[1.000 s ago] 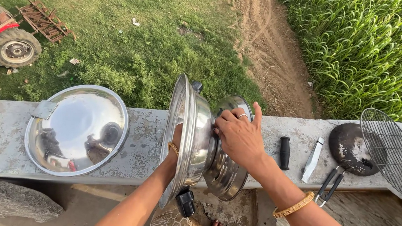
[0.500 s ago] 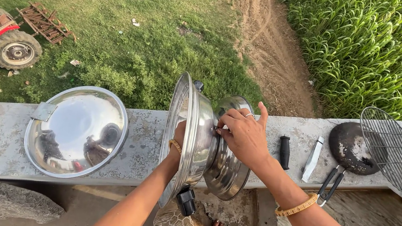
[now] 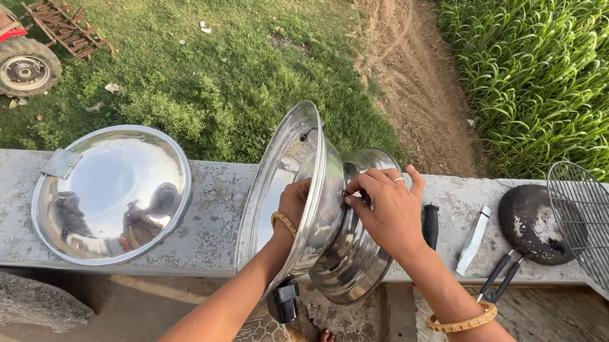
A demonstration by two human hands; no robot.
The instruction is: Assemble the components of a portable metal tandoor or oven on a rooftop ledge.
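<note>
Both hands (image 3: 383,209) gripping one steel vessel (image 3: 316,202), one lid (image 3: 114,192)

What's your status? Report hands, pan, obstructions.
Left hand and right hand both grip the tilted steel pan on the ledge. Lid left, knife right. Nothing blocking.
</note>
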